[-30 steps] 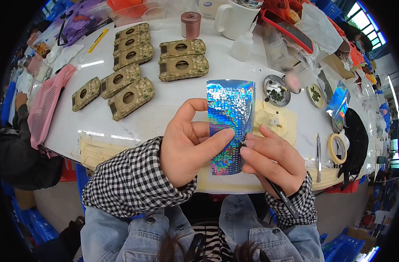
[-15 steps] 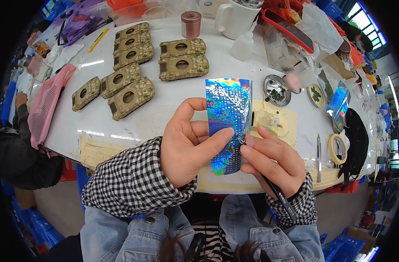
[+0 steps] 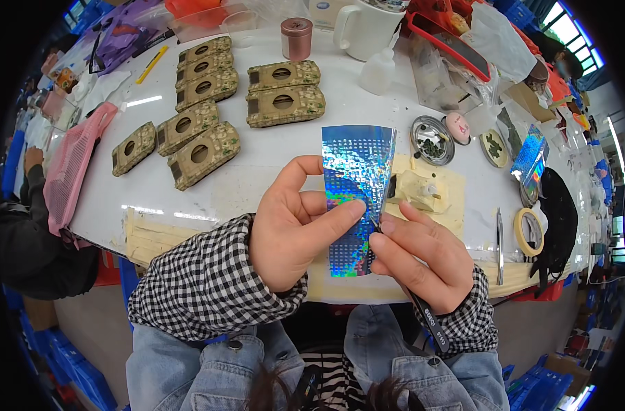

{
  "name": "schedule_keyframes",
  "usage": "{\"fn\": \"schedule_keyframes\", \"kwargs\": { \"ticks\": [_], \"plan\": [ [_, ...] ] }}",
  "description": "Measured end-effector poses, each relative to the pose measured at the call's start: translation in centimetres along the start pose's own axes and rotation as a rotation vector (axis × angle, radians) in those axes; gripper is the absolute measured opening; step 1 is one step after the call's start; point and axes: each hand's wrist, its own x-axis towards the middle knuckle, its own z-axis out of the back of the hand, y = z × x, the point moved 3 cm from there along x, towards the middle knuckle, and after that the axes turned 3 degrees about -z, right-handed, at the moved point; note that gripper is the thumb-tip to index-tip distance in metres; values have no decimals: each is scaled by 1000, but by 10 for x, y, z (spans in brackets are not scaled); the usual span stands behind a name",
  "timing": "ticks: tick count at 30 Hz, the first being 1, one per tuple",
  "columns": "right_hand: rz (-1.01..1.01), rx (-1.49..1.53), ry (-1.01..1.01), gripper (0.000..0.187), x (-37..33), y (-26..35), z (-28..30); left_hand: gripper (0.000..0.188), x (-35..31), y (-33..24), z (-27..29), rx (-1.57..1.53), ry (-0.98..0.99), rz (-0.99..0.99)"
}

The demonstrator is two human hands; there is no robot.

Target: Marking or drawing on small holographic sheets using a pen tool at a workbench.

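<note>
My left hand (image 3: 295, 222) holds up a shiny blue holographic sheet (image 3: 353, 178) of small stickers, thumb pressed on its front. My right hand (image 3: 418, 257) grips a thin black tool (image 3: 427, 322), pen-like, with its tip against the sheet's right edge near my left thumb. The sheet's top right corner curls forward. Both hands hover over the near edge of a white round table (image 3: 258, 171). Behind the sheet lies a cream-coloured pad (image 3: 429, 195) with a small pale part on it.
Several camouflage-patterned blocks (image 3: 203, 154) with round holes lie across the table's left and middle. A white mug (image 3: 364, 27), a brown tin (image 3: 296, 38), small metal dishes (image 3: 430, 139), a tape roll (image 3: 529, 231), tweezers (image 3: 499, 243) and a pink mesh bag (image 3: 73, 164) surround them. Another person's dark sleeve (image 3: 25, 253) is at the left.
The sheet and both hands have shifted slightly; my left thumb has slid a little along the sheet toward the tool tip.
</note>
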Motion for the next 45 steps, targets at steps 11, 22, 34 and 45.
{"fn": "schedule_keyframes", "kwargs": {
  "ticks": [11,22,34,45],
  "plan": [
    [-23,33,-30,32,-5,0,8,40,1,-2,-1,-5,6,-22],
    [-315,-190,177,31,-84,-19,34,28,2,0,-2,-35,-52,-154],
    [-207,-249,289,27,-89,-10,22,27,6,1,6,-33,-47,-181],
    [-367,-79,133,33,-88,-13,42,26,6,2,3,-45,-69,-198]
  ]
}}
